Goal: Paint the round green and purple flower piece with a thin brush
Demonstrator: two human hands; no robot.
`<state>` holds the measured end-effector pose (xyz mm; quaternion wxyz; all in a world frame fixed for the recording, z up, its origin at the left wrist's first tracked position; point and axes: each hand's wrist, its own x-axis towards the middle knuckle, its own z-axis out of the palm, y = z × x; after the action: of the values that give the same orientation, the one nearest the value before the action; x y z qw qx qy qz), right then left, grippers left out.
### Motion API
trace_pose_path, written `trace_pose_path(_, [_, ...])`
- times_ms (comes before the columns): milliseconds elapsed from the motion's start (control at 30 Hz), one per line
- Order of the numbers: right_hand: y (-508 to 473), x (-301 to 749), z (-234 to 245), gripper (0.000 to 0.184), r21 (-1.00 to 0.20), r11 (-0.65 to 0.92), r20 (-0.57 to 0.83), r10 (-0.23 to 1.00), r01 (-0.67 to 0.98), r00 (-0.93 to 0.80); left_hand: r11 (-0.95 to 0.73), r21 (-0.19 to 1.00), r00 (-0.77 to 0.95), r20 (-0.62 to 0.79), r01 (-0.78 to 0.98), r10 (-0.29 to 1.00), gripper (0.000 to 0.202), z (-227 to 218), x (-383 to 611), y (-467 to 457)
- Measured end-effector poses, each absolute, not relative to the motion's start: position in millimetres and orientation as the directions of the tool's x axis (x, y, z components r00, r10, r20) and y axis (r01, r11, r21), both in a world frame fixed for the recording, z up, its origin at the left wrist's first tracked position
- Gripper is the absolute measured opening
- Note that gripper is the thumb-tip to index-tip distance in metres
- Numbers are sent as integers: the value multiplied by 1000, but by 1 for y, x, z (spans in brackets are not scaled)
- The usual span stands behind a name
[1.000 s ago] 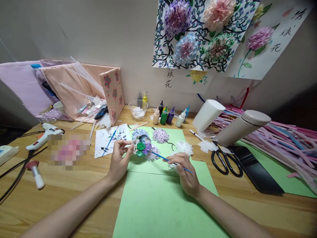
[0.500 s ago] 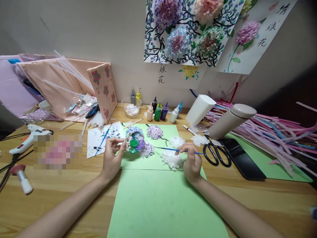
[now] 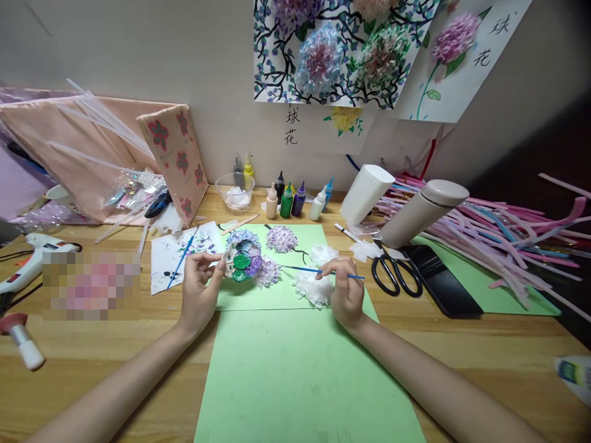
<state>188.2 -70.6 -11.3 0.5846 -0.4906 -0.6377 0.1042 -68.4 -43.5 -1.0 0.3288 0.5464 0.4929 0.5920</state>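
Note:
My left hand (image 3: pixel 199 289) pinches the edge of a small round paint palette (image 3: pixel 243 259) with green and purple wells, holding it just above the far green sheet (image 3: pixel 277 289). My right hand (image 3: pixel 345 289) grips a thin blue paintbrush (image 3: pixel 314 270); its tip points left toward the palette but is clear of it. A white tissue flower (image 3: pixel 313 288) lies under the brush beside my right hand. Purple tissue flowers (image 3: pixel 281 239) are stuck on the far sheet. A second green sheet (image 3: pixel 300 381) lies in front of me.
Small paint bottles (image 3: pixel 290 200) and a clear bowl (image 3: pixel 234 191) stand by the wall. Black scissors (image 3: pixel 392 274), a white cup (image 3: pixel 364 194), a beige flask (image 3: pixel 422 212) and a pile of pink straws (image 3: pixel 508 240) lie right. A glue gun (image 3: pixel 28 264) lies left.
My right hand drew the brush tip away from the palette, rightward over the white flower. The view shifted right and down; the left hand kept holding the palette.

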Motion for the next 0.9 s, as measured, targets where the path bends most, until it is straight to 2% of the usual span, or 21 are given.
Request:
trace_pose_path(167, [-71,187,-10,37,-666,512,643,763,543,69,-297,943,-184,322,150,929,26,-1,-68,-44])
trace_pose_path(367, [-72,187,-9,37,-668,518,670,732,535,127,-299,942,-188,325,153,927,28,-1,-68,-43])
trace_pose_path(533, [-72,186,-9,35,-634,517,655,754,576,44,-311,939,-181,334,146,925,27,-2,-69,-43])
trace_pose_path(733, [-73,187,-9,36,-639,556,708,695,532,123,-316,936,-172,340,152,924,25,-4,-70,-42])
trace_pose_path(900, [-72,186,-8,36,-635,521,663,746,570,58,-315,937,-172,338,150,925,26,-3,-69,-43])
